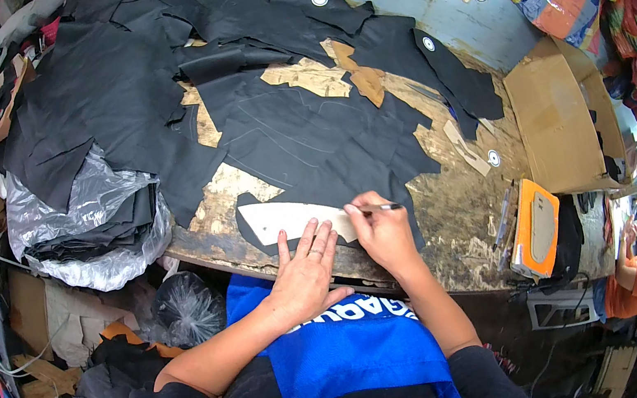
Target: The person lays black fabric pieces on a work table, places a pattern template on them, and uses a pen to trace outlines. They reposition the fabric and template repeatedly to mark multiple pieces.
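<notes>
A white pattern piece (266,222), long and pointed at its left end, lies on black leather-like material (301,139) near the table's front edge. My left hand (305,274) rests flat on its lower middle, fingers spread. At the right end of the pattern, my right hand (384,237) is closed round a dark pen (383,207), whose tip is hidden behind the fingers. Thin pale outlines show on the black material beyond the pattern. Brown scraps (367,81) lie farther back among the cut edges.
A worn wooden table (458,239) carries the material. On its right stand a cardboard box (554,107) and an orange box with a grey sole-shaped piece (541,224). A plastic bag of black pieces (87,265) sits left. A person in orange (632,287) is at far right.
</notes>
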Action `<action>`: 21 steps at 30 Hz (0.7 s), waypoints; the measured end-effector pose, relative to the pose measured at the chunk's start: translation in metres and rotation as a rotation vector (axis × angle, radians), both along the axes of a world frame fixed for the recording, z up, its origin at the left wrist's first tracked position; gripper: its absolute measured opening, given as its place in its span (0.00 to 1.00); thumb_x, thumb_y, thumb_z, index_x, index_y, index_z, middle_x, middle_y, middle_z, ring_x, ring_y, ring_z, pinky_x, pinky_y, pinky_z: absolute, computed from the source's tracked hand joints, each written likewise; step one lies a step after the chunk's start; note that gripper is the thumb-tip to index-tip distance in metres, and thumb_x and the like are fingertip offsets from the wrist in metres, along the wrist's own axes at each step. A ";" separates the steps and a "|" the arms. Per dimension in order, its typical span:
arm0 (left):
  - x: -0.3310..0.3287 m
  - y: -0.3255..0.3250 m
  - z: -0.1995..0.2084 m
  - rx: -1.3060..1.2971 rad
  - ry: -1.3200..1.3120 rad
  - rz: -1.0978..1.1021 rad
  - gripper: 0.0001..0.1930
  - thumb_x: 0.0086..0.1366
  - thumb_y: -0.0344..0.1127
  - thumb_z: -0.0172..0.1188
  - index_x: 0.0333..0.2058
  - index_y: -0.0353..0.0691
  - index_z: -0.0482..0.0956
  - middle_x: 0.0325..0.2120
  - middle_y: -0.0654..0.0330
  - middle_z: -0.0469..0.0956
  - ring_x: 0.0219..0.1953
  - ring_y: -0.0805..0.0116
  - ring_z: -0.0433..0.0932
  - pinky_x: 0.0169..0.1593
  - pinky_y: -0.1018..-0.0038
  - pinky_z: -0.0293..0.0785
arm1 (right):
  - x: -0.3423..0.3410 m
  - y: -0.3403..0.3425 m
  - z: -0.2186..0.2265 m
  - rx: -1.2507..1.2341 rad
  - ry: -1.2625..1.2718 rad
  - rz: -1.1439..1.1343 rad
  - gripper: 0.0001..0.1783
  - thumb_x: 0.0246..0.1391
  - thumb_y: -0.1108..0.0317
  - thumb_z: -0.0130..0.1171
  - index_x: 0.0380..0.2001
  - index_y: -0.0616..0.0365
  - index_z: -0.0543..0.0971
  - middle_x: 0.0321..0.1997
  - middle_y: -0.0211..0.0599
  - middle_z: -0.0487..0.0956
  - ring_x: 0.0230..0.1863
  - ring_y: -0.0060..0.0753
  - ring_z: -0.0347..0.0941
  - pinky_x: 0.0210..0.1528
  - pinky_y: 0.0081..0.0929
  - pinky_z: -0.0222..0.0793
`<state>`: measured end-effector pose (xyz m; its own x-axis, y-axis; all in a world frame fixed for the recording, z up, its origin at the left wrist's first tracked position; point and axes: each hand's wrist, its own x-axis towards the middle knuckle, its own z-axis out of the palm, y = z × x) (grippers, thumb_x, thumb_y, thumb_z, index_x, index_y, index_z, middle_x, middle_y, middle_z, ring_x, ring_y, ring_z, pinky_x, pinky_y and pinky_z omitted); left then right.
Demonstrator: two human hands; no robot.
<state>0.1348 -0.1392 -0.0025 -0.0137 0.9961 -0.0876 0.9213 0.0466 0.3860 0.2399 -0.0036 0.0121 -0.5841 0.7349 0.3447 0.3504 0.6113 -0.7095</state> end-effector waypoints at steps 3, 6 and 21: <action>0.001 0.000 0.003 0.004 -0.001 0.003 0.47 0.54 0.60 0.59 0.61 0.27 0.55 0.64 0.45 0.51 0.69 0.50 0.43 0.62 0.36 0.39 | 0.021 -0.012 0.004 -0.107 0.006 -0.101 0.05 0.51 0.72 0.59 0.25 0.62 0.76 0.22 0.48 0.77 0.24 0.46 0.77 0.27 0.34 0.71; -0.001 0.001 0.006 0.016 0.024 0.004 0.48 0.52 0.62 0.60 0.60 0.28 0.57 0.63 0.46 0.53 0.68 0.50 0.45 0.62 0.37 0.41 | 0.038 -0.022 0.011 -0.118 -0.187 -0.147 0.05 0.51 0.73 0.58 0.24 0.63 0.76 0.20 0.48 0.76 0.22 0.45 0.76 0.25 0.31 0.70; -0.098 0.013 -0.012 0.121 -1.514 0.555 0.25 0.72 0.39 0.39 0.64 0.38 0.50 0.47 0.47 0.70 0.46 0.61 0.76 0.49 0.71 0.74 | -0.052 -0.036 -0.016 -0.172 0.048 0.558 0.07 0.52 0.68 0.60 0.30 0.61 0.77 0.29 0.41 0.79 0.30 0.36 0.76 0.33 0.29 0.71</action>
